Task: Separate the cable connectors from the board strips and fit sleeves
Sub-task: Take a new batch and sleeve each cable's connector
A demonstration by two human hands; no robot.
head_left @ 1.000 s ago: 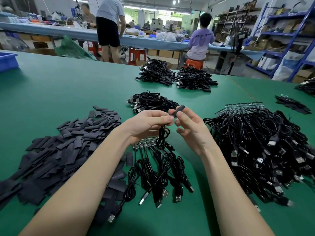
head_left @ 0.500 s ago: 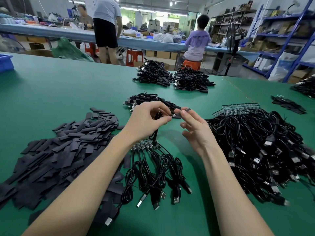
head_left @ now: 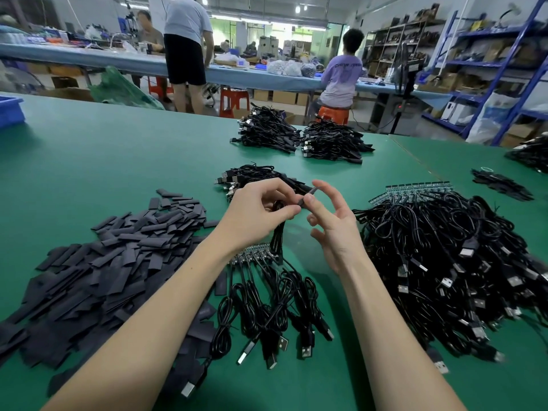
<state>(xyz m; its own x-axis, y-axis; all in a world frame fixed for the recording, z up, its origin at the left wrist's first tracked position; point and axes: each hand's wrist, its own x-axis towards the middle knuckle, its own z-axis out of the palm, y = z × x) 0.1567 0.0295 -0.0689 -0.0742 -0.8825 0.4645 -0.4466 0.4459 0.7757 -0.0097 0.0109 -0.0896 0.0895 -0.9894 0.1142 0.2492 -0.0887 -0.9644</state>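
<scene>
We pinched a cable [head_left: 278,229] in our left hand [head_left: 258,215]; right hand [head_left: 332,221] pinched its sleeve [head_left: 308,195], other fingers spread.

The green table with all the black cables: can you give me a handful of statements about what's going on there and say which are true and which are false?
1. Both hands meet over the table, working a sleeve onto a cable end. True: the left hand and right hand pinch it between them.
2. The heap of loose flat sleeves lies to the person's right. False: it lies to the left.
3. A big tangle of cables lies to the right. True.
4. The board strip under the hands has no cables attached. False: several cables hang from it.
5. The table is blue. False: it is green.
</scene>
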